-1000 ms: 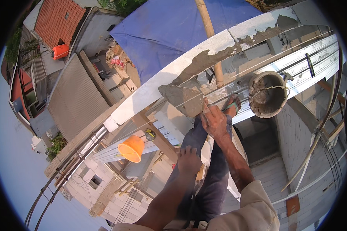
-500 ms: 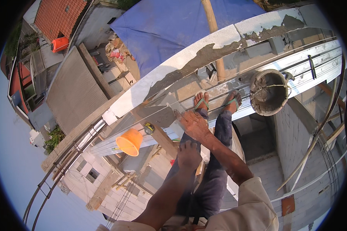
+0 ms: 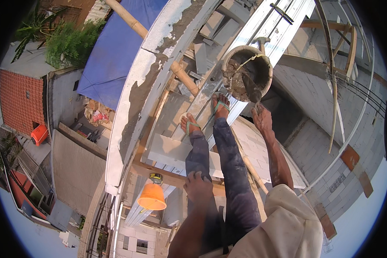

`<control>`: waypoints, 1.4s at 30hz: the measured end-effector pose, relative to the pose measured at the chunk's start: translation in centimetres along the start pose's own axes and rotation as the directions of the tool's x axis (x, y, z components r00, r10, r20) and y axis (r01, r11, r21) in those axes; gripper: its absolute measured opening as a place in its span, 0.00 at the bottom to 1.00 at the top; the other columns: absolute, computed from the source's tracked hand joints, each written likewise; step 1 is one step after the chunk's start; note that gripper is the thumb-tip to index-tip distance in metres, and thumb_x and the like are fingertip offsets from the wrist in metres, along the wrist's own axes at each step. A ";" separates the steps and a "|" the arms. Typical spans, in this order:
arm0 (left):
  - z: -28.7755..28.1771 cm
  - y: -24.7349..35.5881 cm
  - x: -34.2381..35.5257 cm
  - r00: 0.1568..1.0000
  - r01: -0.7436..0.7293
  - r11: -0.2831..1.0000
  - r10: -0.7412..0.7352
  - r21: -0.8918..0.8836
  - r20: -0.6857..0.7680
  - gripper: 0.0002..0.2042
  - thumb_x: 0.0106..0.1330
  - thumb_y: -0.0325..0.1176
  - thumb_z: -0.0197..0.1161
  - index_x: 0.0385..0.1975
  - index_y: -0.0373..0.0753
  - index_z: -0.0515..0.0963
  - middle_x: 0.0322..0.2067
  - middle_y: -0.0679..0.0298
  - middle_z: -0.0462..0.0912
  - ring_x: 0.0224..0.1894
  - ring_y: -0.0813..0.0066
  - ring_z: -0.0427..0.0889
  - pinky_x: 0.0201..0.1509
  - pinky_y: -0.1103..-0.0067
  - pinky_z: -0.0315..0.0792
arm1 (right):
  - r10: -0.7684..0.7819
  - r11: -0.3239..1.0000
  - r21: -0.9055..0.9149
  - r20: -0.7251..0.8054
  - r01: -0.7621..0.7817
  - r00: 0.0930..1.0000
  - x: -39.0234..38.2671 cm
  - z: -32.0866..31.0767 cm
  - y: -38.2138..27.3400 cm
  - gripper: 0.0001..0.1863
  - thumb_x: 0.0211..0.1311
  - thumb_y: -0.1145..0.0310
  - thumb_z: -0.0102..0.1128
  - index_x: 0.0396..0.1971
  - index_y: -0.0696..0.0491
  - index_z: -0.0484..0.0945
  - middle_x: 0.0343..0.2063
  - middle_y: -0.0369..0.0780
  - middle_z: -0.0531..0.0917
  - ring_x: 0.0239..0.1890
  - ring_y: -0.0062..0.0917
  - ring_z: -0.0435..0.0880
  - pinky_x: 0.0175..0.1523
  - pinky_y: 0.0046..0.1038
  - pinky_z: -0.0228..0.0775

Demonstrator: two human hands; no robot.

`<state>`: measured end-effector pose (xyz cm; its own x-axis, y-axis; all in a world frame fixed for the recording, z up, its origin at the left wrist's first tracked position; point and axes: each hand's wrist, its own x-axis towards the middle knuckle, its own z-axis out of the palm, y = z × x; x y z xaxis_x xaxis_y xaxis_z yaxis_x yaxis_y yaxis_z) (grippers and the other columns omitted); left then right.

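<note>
My right hand [image 3: 260,116] grips a trowel [image 3: 251,90], its blade down inside the round, mortar-caked bucket [image 3: 268,71] of grey mortar at upper right. A thin cord crosses that bucket, and a small tool [image 3: 262,41], perhaps a hammer, lies beside its rim. My left hand [image 3: 197,187] rests on my left leg, fingers loosely bent and apart, holding nothing visible. Both sandalled feet stand on the ribbed metal plank [image 3: 189,122]. Left of them runs the white block wall top [image 3: 120,155], with rough grey mortar along it.
Below sit an orange bucket [image 3: 151,198] and tape measure [image 3: 156,177] near a timber beam [image 3: 176,175]. A bamboo pole [image 3: 182,75], blue tarp [image 3: 105,64] and roofs [image 3: 21,94] lie left. A deep opening [image 3: 290,120], block walls [image 3: 314,167] and bent rods [image 3: 333,107] are right.
My view has swung round, so the wall runs more vertically. My right hand has moved from beside the wall to the mortar bucket, the trowel now inside it. My left hand stays on my leg.
</note>
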<state>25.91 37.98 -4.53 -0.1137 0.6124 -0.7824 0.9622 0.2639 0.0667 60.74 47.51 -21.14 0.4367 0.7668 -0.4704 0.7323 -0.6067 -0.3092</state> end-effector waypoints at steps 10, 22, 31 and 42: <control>-1.0 -0.5 0.7 0.994 -0.100 0.992 0.103 0.082 -0.035 0.16 0.63 0.37 0.65 0.50 0.42 0.84 0.56 0.61 0.80 0.59 0.58 0.78 0.61 0.59 0.71 | -0.191 0.965 -0.163 0.099 0.206 0.977 16.8 10.9 7.9 0.14 0.64 0.61 0.66 0.34 0.59 0.83 0.28 0.50 0.88 0.31 0.46 0.89 0.36 0.45 0.79; -1.5 0.8 0.7 0.990 0.075 0.997 -0.077 0.020 0.118 0.19 0.68 0.42 0.60 0.57 0.45 0.81 0.62 0.62 0.76 0.67 0.59 0.72 0.69 0.59 0.64 | 0.039 0.802 0.486 0.536 -0.346 0.843 1.4 -3.8 1.4 0.16 0.68 0.57 0.69 0.34 0.58 0.83 0.20 0.30 0.75 0.21 0.13 0.69 0.27 0.24 0.60; -2.0 0.7 0.6 0.974 0.129 0.990 -0.138 0.062 0.182 0.21 0.71 0.43 0.57 0.62 0.47 0.78 0.63 0.63 0.74 0.68 0.60 0.70 0.71 0.61 0.62 | -0.789 0.605 0.229 0.048 0.762 0.612 -5.2 -9.7 -20.8 0.22 0.56 0.71 0.69 0.52 0.58 0.80 0.32 0.44 0.78 0.30 0.34 0.80 0.35 0.37 0.74; -0.9 0.4 0.0 0.980 0.127 0.992 -0.126 0.004 0.154 0.21 0.70 0.43 0.57 0.61 0.47 0.78 0.64 0.63 0.73 0.68 0.58 0.70 0.72 0.60 0.62 | -0.937 0.212 -0.376 0.183 0.902 0.296 0.8 -10.5 -33.2 0.28 0.60 0.70 0.61 0.62 0.58 0.78 0.40 0.40 0.75 0.45 0.33 0.79 0.43 0.35 0.75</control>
<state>26.08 38.78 -3.89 -0.1942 0.4520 -0.8706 0.9410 0.3366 -0.0352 42.28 70.45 -2.59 -0.6525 0.7578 -0.0005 0.7457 0.6419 -0.1786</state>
